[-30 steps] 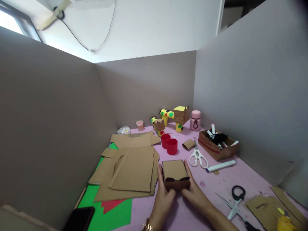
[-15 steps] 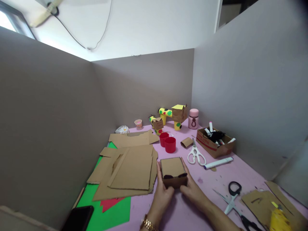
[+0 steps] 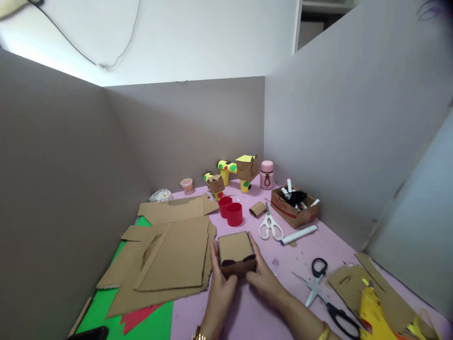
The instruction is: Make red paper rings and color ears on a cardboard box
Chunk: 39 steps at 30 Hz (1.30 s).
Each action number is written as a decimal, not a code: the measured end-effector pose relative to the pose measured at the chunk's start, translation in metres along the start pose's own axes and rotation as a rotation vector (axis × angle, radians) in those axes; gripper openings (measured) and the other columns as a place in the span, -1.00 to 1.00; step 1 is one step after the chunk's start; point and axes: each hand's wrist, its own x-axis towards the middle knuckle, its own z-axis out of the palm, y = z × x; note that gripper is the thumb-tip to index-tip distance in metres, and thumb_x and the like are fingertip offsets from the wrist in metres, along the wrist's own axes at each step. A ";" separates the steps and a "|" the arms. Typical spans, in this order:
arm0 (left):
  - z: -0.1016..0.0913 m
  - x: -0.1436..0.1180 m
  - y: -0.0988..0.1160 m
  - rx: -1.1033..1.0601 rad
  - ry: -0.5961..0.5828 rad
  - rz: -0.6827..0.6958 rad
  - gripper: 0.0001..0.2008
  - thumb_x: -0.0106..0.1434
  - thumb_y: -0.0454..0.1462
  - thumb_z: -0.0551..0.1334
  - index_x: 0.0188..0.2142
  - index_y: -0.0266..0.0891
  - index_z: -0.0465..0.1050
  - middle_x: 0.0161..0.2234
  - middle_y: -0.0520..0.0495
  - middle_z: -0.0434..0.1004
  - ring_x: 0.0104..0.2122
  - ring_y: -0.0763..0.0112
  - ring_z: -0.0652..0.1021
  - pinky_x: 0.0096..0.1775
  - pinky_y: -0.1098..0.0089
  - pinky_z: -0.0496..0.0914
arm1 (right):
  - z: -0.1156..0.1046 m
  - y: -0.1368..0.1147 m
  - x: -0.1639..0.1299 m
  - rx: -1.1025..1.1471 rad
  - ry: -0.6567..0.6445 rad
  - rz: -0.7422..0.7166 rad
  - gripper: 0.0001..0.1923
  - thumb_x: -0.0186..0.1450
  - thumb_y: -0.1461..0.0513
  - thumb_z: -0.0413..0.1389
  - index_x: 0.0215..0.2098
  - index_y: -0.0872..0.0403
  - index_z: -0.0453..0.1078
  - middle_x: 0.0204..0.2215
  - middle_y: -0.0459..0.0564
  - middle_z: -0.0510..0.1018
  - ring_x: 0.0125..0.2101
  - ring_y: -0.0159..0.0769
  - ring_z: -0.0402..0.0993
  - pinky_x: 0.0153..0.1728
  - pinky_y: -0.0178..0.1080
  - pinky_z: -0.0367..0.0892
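Between my two hands is a small cardboard box with a flat tan top and two dark rounded pieces along its near edge. My left hand grips its left side, thumb on the near face. On the opposite side, my right hand holds the box with its thumb also at the front. Beyond the box stand two red paper rings, a short cardboard tube and white-handled scissors. Black-handled scissors lie open to the right of my right hand.
Cardboard sheets cover the left side over green paper. At the back are yellow spotted cardboard animals and a pink bottle. A box of markers stands right; a yellow glue gun lies near right.
The view has turned to the right, so everything sits further left in the picture. Both hands keep the same hold on the cardboard box. The glue gun shows more fully.
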 end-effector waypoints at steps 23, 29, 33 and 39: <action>-0.006 0.011 -0.012 -0.052 0.038 0.030 -0.06 -0.07 -0.42 0.10 0.30 -0.35 -0.31 0.35 -0.23 -0.28 0.31 0.24 -0.10 0.24 0.26 -0.10 | -0.144 -0.106 -0.042 -0.470 0.650 -0.008 -0.81 0.30 0.17 0.11 -0.20 0.12 0.42 -0.24 -0.04 0.55 -0.20 -0.24 0.48 -0.10 -0.03 0.32; -0.004 0.009 -0.016 -0.025 0.052 0.057 -0.08 -0.04 -0.46 0.08 0.30 -0.36 -0.31 0.35 -0.24 -0.27 0.31 0.26 -0.09 0.26 0.24 -0.19 | -0.145 -0.117 -0.054 -0.442 0.684 0.007 -0.75 0.20 0.10 0.14 -0.26 0.10 0.46 -0.32 0.00 0.61 -0.24 -0.21 0.51 -0.12 -0.12 0.33; -0.003 -0.010 -0.019 0.057 0.127 0.123 -0.14 -0.04 -0.51 0.07 0.29 -0.28 -0.12 0.35 -0.12 -0.15 0.30 0.34 -0.04 0.27 0.33 -0.20 | -0.092 -0.088 -0.054 -0.392 0.517 0.072 -0.67 0.08 0.03 0.17 -0.29 0.06 0.49 -0.31 0.06 0.63 -0.24 -0.11 0.51 -0.19 -0.18 0.35; -0.011 -0.046 -0.019 0.164 0.265 0.142 -0.29 0.03 -0.52 0.10 0.22 -0.34 0.11 0.28 -0.19 0.09 0.27 0.30 0.08 0.25 0.36 -0.11 | -0.027 -0.048 -0.068 -0.418 0.472 0.145 -0.47 0.13 -0.05 0.09 -0.03 0.06 0.36 0.02 0.17 0.44 -0.05 0.07 0.37 -0.04 0.02 0.21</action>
